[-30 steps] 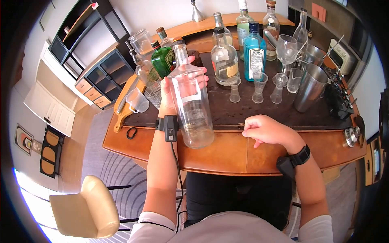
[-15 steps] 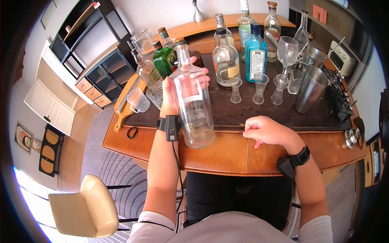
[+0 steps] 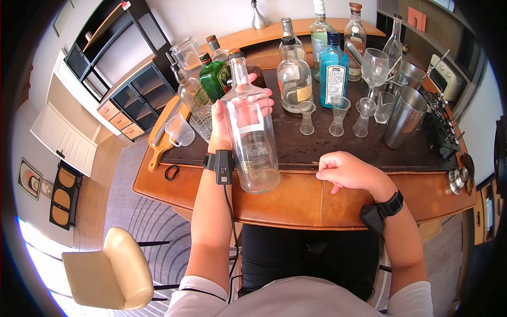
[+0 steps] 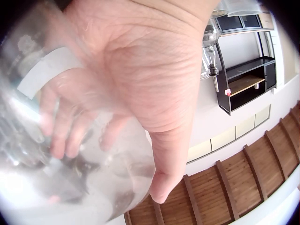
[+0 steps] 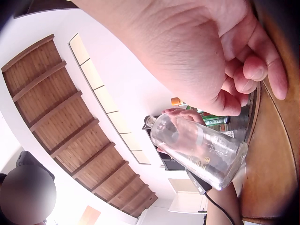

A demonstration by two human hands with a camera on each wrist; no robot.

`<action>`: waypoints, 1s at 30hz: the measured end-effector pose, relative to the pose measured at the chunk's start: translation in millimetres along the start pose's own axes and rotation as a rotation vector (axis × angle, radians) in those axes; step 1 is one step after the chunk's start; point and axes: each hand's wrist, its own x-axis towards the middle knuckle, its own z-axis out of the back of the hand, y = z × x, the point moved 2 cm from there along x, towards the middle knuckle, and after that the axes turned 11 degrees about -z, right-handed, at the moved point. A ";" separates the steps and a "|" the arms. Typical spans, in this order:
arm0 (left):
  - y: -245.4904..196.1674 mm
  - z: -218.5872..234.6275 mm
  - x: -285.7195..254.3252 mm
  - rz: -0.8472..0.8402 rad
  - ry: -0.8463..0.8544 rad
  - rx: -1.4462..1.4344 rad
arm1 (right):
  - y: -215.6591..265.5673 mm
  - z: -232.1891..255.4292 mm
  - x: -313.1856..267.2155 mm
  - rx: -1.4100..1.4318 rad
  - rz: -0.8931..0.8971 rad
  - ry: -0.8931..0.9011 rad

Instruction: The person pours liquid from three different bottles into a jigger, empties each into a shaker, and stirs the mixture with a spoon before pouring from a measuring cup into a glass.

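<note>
My left hand [image 3: 219,126] holds a large clear glass bottle [image 3: 252,158] with an orange-brown stopper, tilted over the front of the table. Its fingers lie spread behind the glass and show through it. In the left wrist view the thumb [image 4: 168,164] lies along the bottle's side. The bottle carries a white label strip and faint lettering; no liquid shows inside. Over the table's leather front edge, my right hand [image 3: 346,169] holds nothing, its fingers loosely curled, as the right wrist view also shows.
Behind the left hand are a green bottle [image 3: 214,77], a ribbed glass [image 3: 202,122] and a plastic jug [image 3: 180,131]. Further right stand a blue bottle [image 3: 334,68], other bottles, several small measuring glasses, a wine glass [image 3: 375,66] and a metal shaker [image 3: 405,117].
Both hands and the bottle keep nearly the same place and pose. The head view shifts very slightly.
</note>
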 end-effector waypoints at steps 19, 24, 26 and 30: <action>-0.1 -2.2 0.0 0.002 -0.001 -0.002 | 1.6 -0.1 -1.9 0.001 -0.011 0.006; -1.8 -1.3 0.2 0.014 0.015 -0.027 | 4.3 -0.6 -4.3 0.009 0.003 -0.002; -1.8 -0.9 0.3 0.019 0.020 -0.043 | 4.3 -0.6 -4.4 0.008 0.004 -0.003; -1.9 -1.8 0.5 0.008 0.017 0.005 | 2.3 -0.3 -2.6 0.010 0.003 0.000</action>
